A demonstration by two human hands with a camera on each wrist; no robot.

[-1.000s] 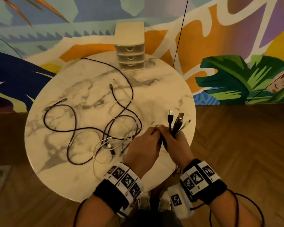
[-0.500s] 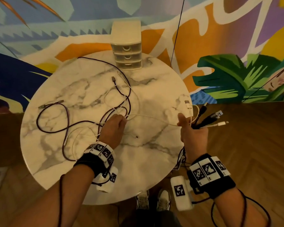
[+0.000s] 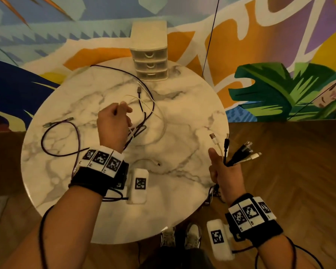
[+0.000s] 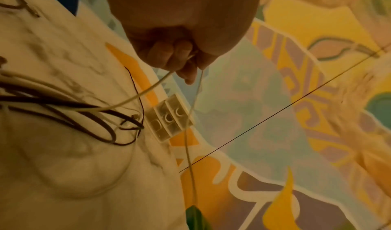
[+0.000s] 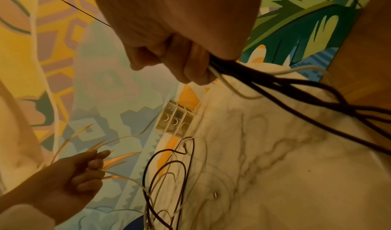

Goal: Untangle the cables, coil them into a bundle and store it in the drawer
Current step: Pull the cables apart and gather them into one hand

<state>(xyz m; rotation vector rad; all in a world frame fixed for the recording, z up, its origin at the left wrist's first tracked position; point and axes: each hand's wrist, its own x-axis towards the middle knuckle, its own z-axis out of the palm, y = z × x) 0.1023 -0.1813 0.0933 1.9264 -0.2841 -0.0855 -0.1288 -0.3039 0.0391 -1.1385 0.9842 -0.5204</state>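
Observation:
Tangled cables (image 3: 142, 121) lie on the round marble table (image 3: 182, 200): a purple one (image 3: 62, 136) at the left, black and white ones mid-table. My left hand (image 3: 124, 108) is lifted over the tangle and pinches a thin white cable (image 4: 148, 91) between thumb and fingers (image 4: 182, 49). At the table's right edge my right hand (image 3: 224, 164) grips a bunch of plug ends (image 3: 239, 152), which fan upward; their black and white leads (image 5: 264, 83) trail from the fist. The cream three-drawer unit (image 3: 149, 61) stands at the far edge, all drawers closed.
A loose white cable end (image 3: 156, 163) lies near the table's middle. A thin black line (image 3: 209, 39) hangs in front of the painted wall behind the table. My shoes (image 3: 180, 237) show on the wooden floor below the near edge.
My hands, together a second ago, have parted. The left hand moved left and then farther up the table, lifting the white cable. The right hand stays at the right edge with the plugs.

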